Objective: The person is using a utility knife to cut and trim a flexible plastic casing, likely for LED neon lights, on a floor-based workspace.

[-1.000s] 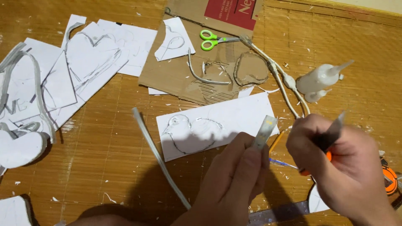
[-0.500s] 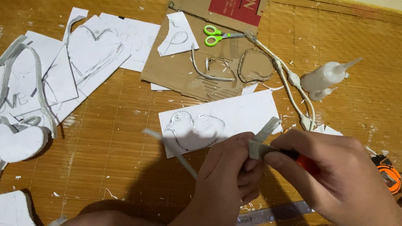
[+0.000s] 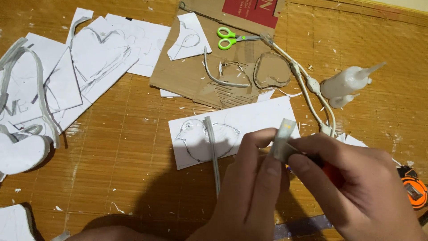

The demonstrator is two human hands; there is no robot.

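My left hand point(image 3: 249, 192) pinches a long thin grey-white strip point(image 3: 212, 147) whose free end lies across a white sheet point(image 3: 254, 120) with a pencilled heart outline. The strip's near end point(image 3: 284, 143) stands up between the fingertips of both hands. My right hand point(image 3: 356, 187) presses against that end and grips a tool with a red-orange handle point(image 3: 332, 173), mostly hidden by the fingers. Both hands hover just above the bamboo mat point(image 3: 120, 151), in front of the white sheet.
A brown cardboard sheet point(image 3: 187, 76) with heart cutouts lies behind, with green-handled scissors point(image 3: 228, 38) on it. A glue bottle point(image 3: 345, 82) and a white cable point(image 3: 307, 82) lie at the right, an orange tape measure point(image 3: 415, 192) at the far right, and white foam and paper pieces point(image 3: 58, 80) at the left.
The strip has swung from lying diagonally left of the sheet to lying across it. Both hands have come together on its near end, and the right hand moved left.
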